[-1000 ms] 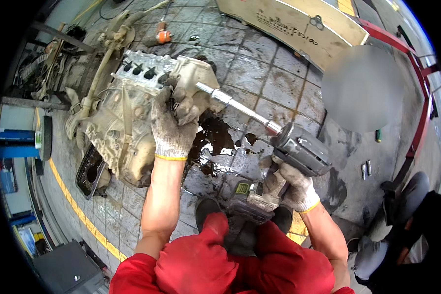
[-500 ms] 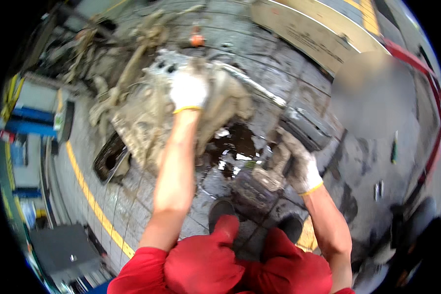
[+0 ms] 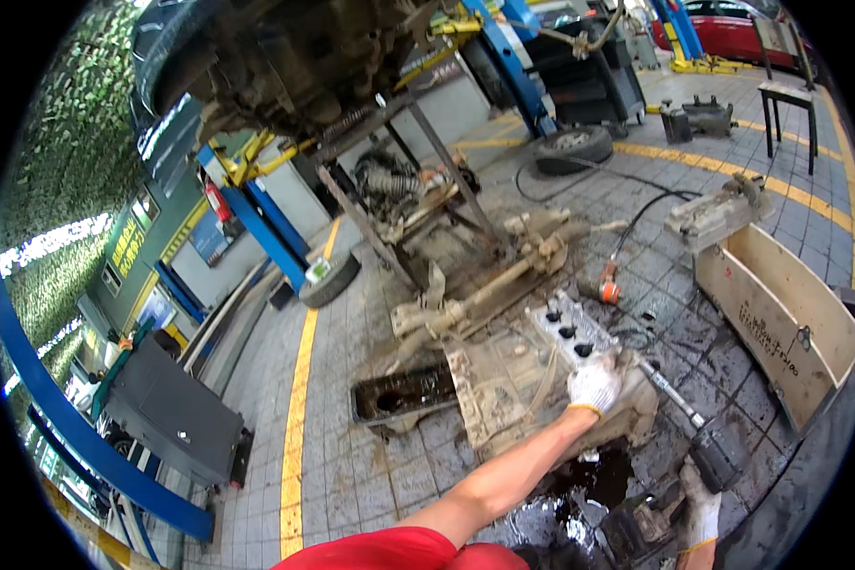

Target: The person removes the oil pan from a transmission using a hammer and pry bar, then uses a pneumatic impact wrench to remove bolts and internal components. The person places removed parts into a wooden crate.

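In a white work glove, my right hand [image 3: 701, 511] is closed round the grip of a black cordless impact wrench [image 3: 719, 454], whose battery end sits low near my feet. A long silver extension bar [image 3: 673, 391] runs from its nose up to the dirty engine [image 3: 508, 389] on the floor. My gloved left hand [image 3: 596, 384] rests at the engine, its fingers curled by the far end of that bar; the fingertips are partly hidden. Just beyond it lies a silver valve cover [image 3: 572, 326] with several dark round holes.
Dark oil [image 3: 594, 480] is pooled on the tiles. An oily pan [image 3: 404, 394] lies left of the engine, an axle beam [image 3: 489, 290] behind it. An orange-ended tool [image 3: 606, 289] trails a hose. A wooden crate [image 3: 765, 328] stands right; a raised car [image 3: 294, 66] overhangs a metal stand.
My view has swung up and left, bringing the raised car and workshop into sight. Both hands keep to the engine and the impact wrench.
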The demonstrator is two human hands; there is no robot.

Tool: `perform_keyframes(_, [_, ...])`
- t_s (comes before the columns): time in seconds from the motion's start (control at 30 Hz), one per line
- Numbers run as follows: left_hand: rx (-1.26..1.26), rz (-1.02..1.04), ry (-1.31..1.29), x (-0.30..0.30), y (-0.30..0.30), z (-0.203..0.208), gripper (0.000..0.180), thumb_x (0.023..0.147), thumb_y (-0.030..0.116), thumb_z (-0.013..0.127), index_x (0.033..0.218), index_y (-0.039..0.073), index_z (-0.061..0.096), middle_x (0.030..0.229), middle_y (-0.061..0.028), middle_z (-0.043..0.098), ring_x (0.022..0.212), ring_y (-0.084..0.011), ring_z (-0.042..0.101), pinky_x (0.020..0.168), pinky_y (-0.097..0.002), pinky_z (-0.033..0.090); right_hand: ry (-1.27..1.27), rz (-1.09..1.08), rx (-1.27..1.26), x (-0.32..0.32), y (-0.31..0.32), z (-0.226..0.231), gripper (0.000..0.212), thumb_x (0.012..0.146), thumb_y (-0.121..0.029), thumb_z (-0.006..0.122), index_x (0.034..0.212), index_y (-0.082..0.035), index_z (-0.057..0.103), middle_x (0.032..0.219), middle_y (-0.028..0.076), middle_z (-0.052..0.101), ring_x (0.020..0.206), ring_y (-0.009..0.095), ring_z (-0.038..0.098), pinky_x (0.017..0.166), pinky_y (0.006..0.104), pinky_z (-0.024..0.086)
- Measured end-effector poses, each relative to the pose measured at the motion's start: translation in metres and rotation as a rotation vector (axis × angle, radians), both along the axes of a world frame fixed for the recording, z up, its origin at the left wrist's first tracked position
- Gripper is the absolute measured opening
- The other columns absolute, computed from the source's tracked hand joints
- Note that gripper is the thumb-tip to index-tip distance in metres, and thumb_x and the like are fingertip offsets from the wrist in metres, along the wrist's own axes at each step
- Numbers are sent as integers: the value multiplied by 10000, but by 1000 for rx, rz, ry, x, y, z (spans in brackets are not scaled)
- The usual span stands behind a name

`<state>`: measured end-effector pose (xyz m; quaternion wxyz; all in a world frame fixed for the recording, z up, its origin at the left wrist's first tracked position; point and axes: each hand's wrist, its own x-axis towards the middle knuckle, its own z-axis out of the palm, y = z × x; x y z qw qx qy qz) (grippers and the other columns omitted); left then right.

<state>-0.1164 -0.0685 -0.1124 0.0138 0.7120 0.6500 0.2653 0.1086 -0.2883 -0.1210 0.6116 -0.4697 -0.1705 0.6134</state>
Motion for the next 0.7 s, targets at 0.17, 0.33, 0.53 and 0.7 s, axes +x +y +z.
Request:
perform_keyframes(0.17, [-110,-24,87,2,3,10,572,1075,564,442,1107,82,749,1006,-242,753,898,-449,738,786,-564,580,41,9,3,3,-1,-5,356,830,-113,876,1152,-106,724,995,-6,691,846,155,650,724,318,533])
perform_keyframes(0.33, [-90,-29,69,10,10,12,587,1075,564,439,1085,69,753,995,-252,753,884,-454,738,787,-572,580,84,-75,118,-9,7,-49,364,838,-115,868,1164,-94,708,980,5,698,835,159,661,709,329,543])
perform_keyframes(0.53, [-195,-38,94,7,11,14,586,1078,564,436,1121,75,756,1030,-267,745,913,-467,731,809,-557,581,43,-87,82,-12,7,-51,365,845,-115,855,1168,-69,689,943,33,708,728,171,665,599,332,549])
perform_keyframes(0.7, [-149,-26,43,8,13,12,597,1075,576,435,1124,76,759,1049,-266,745,957,-465,727,844,-553,573,88,-31,84,-9,6,-33,350,849,-105,847,1155,-48,688,932,59,716,659,191,662,525,338,549])
